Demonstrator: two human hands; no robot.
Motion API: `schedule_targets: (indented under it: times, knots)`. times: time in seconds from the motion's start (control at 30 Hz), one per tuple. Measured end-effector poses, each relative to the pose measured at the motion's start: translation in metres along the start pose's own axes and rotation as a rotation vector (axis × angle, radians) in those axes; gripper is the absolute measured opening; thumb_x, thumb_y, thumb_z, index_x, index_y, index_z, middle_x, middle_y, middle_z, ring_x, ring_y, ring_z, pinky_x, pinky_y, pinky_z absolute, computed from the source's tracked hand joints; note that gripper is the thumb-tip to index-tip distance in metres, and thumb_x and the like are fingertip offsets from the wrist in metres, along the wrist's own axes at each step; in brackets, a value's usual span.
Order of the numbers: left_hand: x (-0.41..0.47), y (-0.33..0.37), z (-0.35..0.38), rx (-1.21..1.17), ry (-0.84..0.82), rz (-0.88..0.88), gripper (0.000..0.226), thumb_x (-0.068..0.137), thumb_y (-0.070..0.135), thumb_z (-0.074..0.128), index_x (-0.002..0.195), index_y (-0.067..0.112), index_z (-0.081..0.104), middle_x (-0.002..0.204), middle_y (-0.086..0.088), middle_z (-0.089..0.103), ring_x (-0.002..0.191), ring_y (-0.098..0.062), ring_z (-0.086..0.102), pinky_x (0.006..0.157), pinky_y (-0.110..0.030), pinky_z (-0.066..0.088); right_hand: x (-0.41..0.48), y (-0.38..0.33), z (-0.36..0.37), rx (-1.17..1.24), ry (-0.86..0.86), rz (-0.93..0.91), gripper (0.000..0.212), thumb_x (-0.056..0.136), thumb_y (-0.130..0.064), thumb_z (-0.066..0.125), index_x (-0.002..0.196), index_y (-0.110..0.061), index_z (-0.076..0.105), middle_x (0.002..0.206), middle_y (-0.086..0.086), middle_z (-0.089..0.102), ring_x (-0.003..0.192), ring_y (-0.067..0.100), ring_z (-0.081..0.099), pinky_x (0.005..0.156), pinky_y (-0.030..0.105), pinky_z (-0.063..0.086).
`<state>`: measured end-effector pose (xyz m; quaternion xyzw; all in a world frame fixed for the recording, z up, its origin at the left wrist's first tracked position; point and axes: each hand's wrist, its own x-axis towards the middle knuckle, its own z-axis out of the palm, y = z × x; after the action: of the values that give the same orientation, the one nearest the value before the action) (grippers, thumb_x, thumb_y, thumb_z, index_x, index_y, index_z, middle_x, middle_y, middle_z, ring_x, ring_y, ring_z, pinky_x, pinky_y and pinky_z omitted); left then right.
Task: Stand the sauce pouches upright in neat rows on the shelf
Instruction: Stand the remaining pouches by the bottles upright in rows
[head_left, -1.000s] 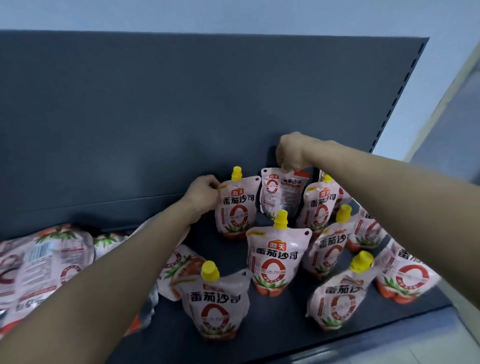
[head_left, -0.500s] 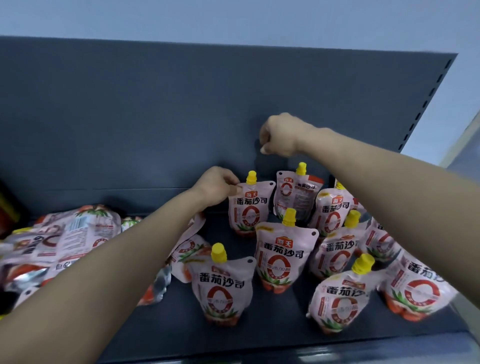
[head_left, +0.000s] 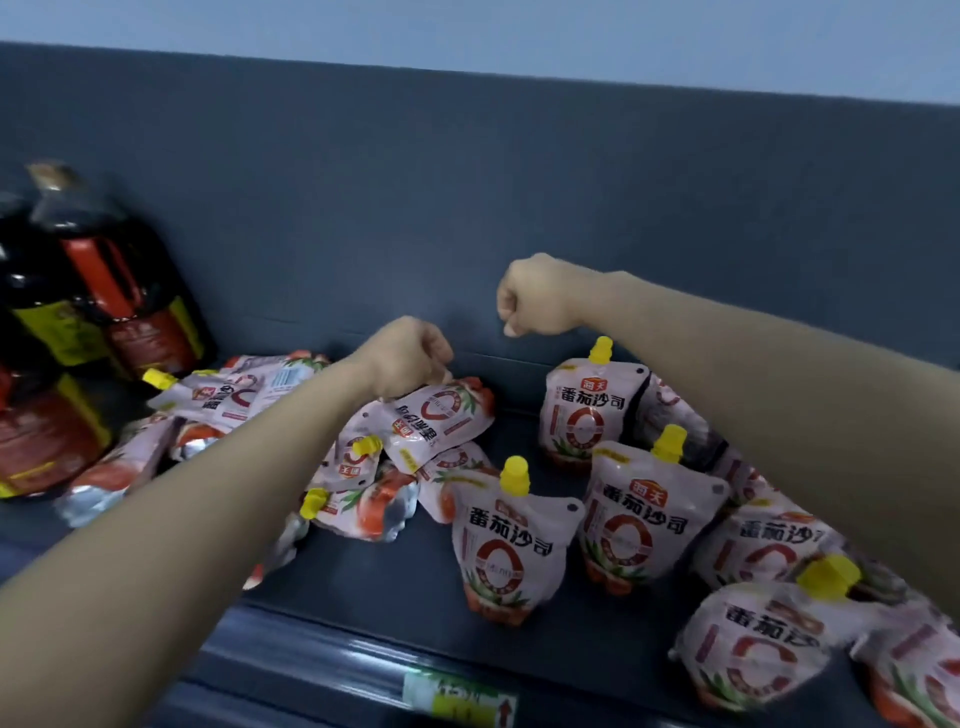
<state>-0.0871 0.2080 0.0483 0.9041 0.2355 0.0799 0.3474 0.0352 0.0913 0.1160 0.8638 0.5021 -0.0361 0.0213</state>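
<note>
Grey shelf (head_left: 405, 577) and matching back panel (head_left: 467, 182), head view. Dark bottles (head_left: 104, 291) stand at far left.

Sauce pouches are in two groups. A heap (head_left: 249, 395) lies flat left of centre, spouts pointing all ways. The standing pouches (head_left: 639, 519) sit at right in rough rows, labels forward.

Left hand (head_left: 410, 358): fingers curled onto the upturned base of the topmost pouch (head_left: 441, 421), probably pinching it, though blur softens the contact. Judged purpose: lift by the base and turn the spout up.

Right hand (head_left: 540, 296): a closed fist holding nothing, in the air above the rear pouch (head_left: 587, 410).

The gap between heap and rows looks the likely slot.
</note>
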Motion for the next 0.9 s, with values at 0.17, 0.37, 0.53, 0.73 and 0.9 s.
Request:
schedule_targets:
  times: [0.17,0.37,0.53,0.73,0.9]
  knots:
    - [-0.025,-0.039,-0.015,0.042,0.081,-0.147,0.02,0.079,0.003,0.071,0.099,0.003,0.067,0.086,-0.005,0.064,0.081,-0.018,0.058,0.076,-0.024,0.044,0.036,-0.038,0.029,-0.121,-0.162,-0.121,0.027,0.087,-0.023,0.067,0.109,-0.007,0.069,0.116,0.01,0.067,0.11,0.029,0.061,0.096,0.039,0.051]
    - [-0.049,-0.064,-0.019,0.177,0.139,-0.235,0.02,0.078,0.003,0.067,0.098,0.004,0.068,0.091,-0.009,0.066,0.083,-0.022,0.058,0.071,-0.021,0.04,0.055,-0.072,0.061,-0.217,-0.293,-0.309,0.043,0.086,-0.018,0.066,0.128,-0.018,0.06,0.13,0.002,0.061,0.114,0.025,0.059,0.098,0.037,0.05]
    - [-0.067,-0.086,-0.017,0.181,0.15,-0.336,0.024,0.077,0.007,0.068,0.101,0.003,0.068,0.103,-0.011,0.069,0.093,-0.026,0.062,0.081,-0.029,0.048,0.07,-0.106,0.089,-0.177,-0.474,-0.474,0.067,0.083,-0.015,0.07,0.143,-0.027,0.044,0.148,0.001,0.044,0.129,0.026,0.05,0.106,0.039,0.044]
    - [-0.079,-0.099,-0.017,0.163,0.229,-0.398,0.022,0.08,0.006,0.067,0.102,0.007,0.067,0.096,-0.004,0.063,0.085,-0.017,0.054,0.072,-0.025,0.039,0.076,-0.125,0.102,-0.114,-0.442,-0.579,0.036,0.079,-0.013,0.073,0.114,-0.013,0.064,0.123,0.008,0.058,0.095,0.022,0.056,0.076,0.031,0.049]
    - [-0.083,-0.1,-0.014,0.16,0.273,-0.4,0.022,0.081,0.006,0.067,0.102,0.007,0.067,0.102,-0.007,0.066,0.086,-0.019,0.056,0.07,-0.026,0.041,0.078,-0.126,0.097,-0.144,-0.369,-0.605,0.019,0.082,-0.016,0.071,0.093,-0.009,0.058,0.092,0.006,0.053,0.071,0.017,0.047,0.055,0.026,0.037]
